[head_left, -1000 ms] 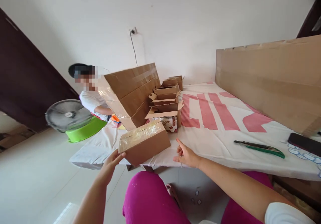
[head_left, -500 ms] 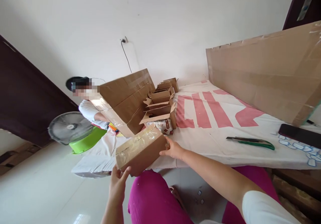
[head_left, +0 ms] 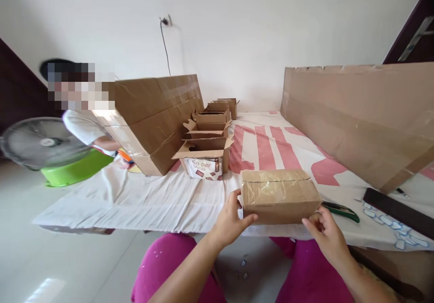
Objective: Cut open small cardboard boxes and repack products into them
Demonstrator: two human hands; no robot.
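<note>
A closed cardboard box (head_left: 278,196), with clear tape along its top seam, is at the front edge of the cloth-covered table (head_left: 142,208). My left hand (head_left: 233,219) grips its left end, thumb on the near side. At the right end my right hand (head_left: 322,228) has its fingers curled against the lower corner. Just behind that hand lies a green-handled cutter (head_left: 341,211), partly hidden by the box and fingers. Open cardboard boxes (head_left: 206,151) stand in a row beyond; the nearest bears a printed "Super Meal" label (head_left: 205,169).
A tall stack of taped cardboard (head_left: 156,117) stands on the left, with another person (head_left: 83,122) behind it. A large cardboard panel (head_left: 356,113) rises on the right. A dark phone (head_left: 400,212) lies at the right. A fan (head_left: 47,142) and green tub (head_left: 74,167) are far left.
Both hands have carried the box from the left, over my knee, rightward to the table's front edge beside the cutter. It has turned level and square to me. My view has shifted too.
</note>
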